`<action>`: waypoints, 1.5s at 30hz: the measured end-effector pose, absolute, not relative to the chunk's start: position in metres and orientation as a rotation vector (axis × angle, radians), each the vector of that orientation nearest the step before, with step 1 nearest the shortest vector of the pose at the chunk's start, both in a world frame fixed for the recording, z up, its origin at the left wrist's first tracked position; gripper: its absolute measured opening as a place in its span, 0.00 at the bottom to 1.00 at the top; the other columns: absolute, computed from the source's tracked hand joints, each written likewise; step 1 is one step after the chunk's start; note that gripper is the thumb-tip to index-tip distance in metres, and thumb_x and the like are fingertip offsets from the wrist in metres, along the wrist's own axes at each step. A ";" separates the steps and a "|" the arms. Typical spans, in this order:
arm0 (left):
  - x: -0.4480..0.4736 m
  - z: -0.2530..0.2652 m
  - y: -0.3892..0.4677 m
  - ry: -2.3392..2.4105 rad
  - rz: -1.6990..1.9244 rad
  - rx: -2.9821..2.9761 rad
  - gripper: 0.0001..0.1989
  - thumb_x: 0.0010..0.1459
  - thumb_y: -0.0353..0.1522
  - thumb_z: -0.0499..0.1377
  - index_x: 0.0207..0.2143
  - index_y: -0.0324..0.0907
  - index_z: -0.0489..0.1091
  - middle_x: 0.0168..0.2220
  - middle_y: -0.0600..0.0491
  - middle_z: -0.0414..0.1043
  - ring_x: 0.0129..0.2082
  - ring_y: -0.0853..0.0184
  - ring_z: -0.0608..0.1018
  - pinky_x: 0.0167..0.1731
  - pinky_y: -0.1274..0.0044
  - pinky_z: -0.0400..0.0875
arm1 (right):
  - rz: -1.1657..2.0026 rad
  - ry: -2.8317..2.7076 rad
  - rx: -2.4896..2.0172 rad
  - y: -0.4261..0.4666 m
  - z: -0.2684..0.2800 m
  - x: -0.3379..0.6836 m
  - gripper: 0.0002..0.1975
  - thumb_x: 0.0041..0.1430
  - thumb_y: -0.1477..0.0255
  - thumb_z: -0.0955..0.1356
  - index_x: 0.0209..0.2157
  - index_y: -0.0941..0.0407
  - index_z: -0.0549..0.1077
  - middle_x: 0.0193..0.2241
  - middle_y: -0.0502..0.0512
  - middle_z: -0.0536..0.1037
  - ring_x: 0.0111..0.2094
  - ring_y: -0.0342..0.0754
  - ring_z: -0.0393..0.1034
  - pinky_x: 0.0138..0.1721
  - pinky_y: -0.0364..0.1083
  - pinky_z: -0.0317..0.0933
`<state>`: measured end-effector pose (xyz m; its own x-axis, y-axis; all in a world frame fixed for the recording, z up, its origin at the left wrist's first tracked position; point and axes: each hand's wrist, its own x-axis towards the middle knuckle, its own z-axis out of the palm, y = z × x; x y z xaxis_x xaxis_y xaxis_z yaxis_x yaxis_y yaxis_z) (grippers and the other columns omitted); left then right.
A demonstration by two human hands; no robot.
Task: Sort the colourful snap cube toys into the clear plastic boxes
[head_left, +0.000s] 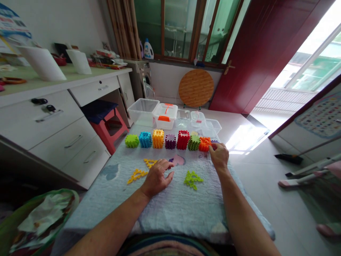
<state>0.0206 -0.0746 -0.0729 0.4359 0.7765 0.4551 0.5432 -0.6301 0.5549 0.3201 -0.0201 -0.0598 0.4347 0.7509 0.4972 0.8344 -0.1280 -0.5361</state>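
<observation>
My left hand [159, 177] hovers over or rests on the cloth, thumb and fingers apart, holding nothing. Beside it lie two flat yellow interlocking pieces [137, 175], one partly behind my fingers. My right hand [220, 155] is at the right end of a row of toy blocks, fingers closed around a mostly hidden blue-purple block [214, 141] and close against the orange block [205, 144]. Leftward stand an olive-green block [194, 142], a red block [183, 139], a purple block [170, 141], a yellow block [158, 138], a blue block [145, 139] and a lime block [131, 141].
Flat lime pieces [193, 179] lie between my arms on the cloth-covered table [183, 217]. Behind the row stand an open clear bin [143, 110], a lidded box with orange latches [165, 115] and smaller clear containers [211, 126]. A red stool [113, 124] stands left.
</observation>
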 end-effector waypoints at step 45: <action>0.022 -0.070 -0.076 1.119 0.983 2.390 0.09 0.54 0.26 0.58 0.39 0.40 0.71 0.34 0.50 0.72 0.35 0.63 0.73 0.38 0.71 0.69 | -0.275 -1.357 -1.888 -0.015 -0.074 0.317 0.11 0.55 0.65 0.65 0.27 0.55 0.75 0.28 0.56 0.72 0.33 0.51 0.64 0.43 0.50 0.58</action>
<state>0.0216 -0.0759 -0.0704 0.4554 0.7684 0.4497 0.5449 -0.6400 0.5417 0.3167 -0.0150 -0.0743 0.4067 0.7085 0.5767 0.8772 -0.1264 -0.4632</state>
